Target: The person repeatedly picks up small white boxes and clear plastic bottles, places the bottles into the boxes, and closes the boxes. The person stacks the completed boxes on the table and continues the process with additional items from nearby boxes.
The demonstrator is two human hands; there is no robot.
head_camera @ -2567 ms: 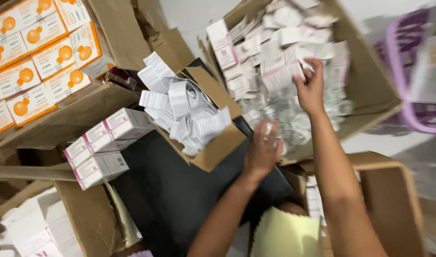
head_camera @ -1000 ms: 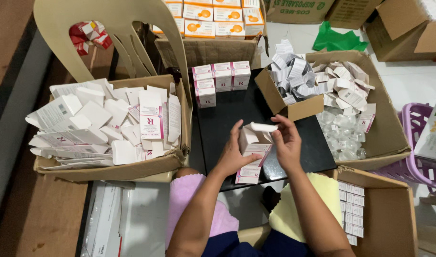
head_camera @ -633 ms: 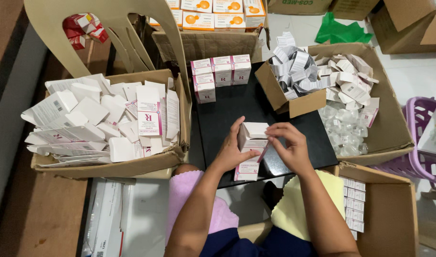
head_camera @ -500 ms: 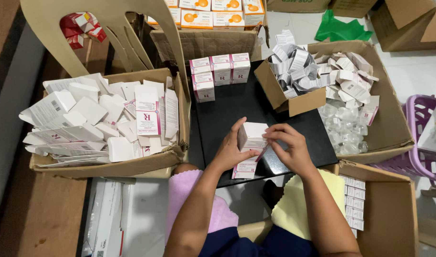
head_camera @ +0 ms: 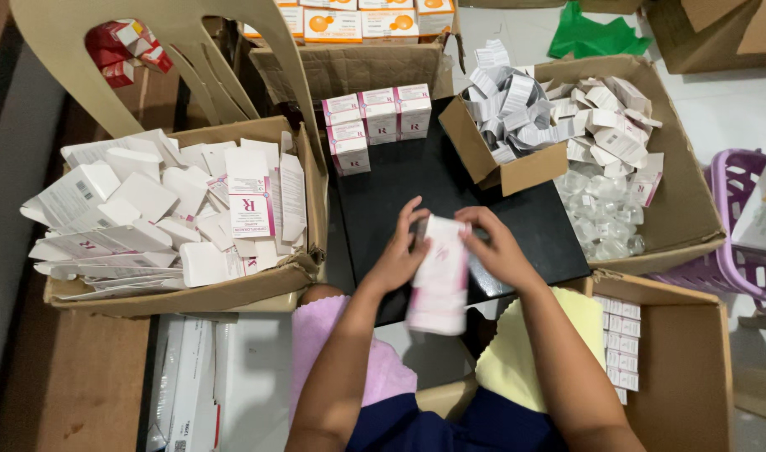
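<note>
Two hands meet over the black board (head_camera: 450, 188), both on one white-and-pink carton (head_camera: 440, 276). Carton sits at the near edge of the board, long axis running toward the person, far end up between the fingers, near end hanging over the board's front edge above the lap; it's motion-blurred, so flap state can't be read. Left hand (head_camera: 397, 255) clasps the carton's left side near the top, fingers curled round it. Right hand (head_camera: 493, 251) closes on the top right corner from the other side, fingertips at the far end. Both about equally near, neither is slack, both grasping the carton. Left of the board: cardboard box of flat unfolded cartons (head_camera: 174, 218). At the board's far edge: a row of finished pink-and-white boxes (head_camera: 379, 117), stacked upright, well apart from the hands. Right of the board at its far corner: small cardboard box of folded paper leaflets (head_camera: 508, 109), and beyond that a bigger cardboard box with clear small bottles (head_camera: 600, 209) and more loose cartons. Near right of the board: open box with packed cartons (head_camera: 621, 347) along its wall. Yellow cloth (head_camera: 525, 351) and pink cloth (head_camera: 324, 335) on the lap.
</note>
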